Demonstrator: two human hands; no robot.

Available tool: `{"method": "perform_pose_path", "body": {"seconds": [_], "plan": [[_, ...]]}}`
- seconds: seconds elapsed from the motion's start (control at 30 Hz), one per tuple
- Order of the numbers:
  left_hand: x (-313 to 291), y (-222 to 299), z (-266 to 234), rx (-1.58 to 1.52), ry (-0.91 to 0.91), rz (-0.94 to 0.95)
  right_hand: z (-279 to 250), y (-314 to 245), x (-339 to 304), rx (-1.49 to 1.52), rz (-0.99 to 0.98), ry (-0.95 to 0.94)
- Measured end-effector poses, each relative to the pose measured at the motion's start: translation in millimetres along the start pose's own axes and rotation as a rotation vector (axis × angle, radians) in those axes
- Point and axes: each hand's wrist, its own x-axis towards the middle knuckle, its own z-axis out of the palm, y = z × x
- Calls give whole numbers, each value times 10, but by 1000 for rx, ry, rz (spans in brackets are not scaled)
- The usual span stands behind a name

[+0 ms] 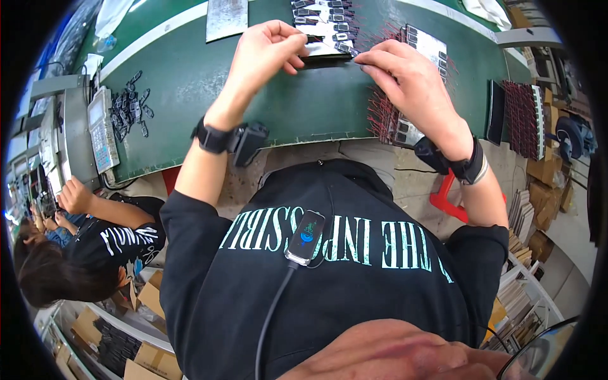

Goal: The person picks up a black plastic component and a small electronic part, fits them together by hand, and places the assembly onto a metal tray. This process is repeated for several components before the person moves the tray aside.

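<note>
Both my hands reach over a green work table [304, 107], at the near end of a pale board [324, 30] lined with small black-and-silver parts. Pinched at the fingertips, my left hand [269, 49] is beside the board's left edge; whatever it grips is too small to make out. My right hand [408, 75] is closed at the other side, thumb and index finger meeting at the end of a small black-and-silver part [346, 49] lying tilted on the board. Under and beside my right hand stands a second board [430, 43] with similar parts and many thin red wires.
A bare metal plate [227, 20] lies at the far left of the boards. Loose small black parts [131, 109] are piled near a keypad device [102, 130]. At right is a rack of red wires [522, 117]. A co-worker's hand [75, 196] shows at left. Below the table is a red stool [445, 196].
</note>
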Motion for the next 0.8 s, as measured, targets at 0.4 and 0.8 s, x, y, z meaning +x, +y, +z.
{"method": "perform_pose_path", "body": {"seconds": [0.4, 0.8], "plan": [[73, -134, 88, 716, 302, 329, 155, 249, 230, -199, -188, -94], [18, -181, 257, 869, 337, 527, 171, 339, 218, -229, -198, -71]]}}
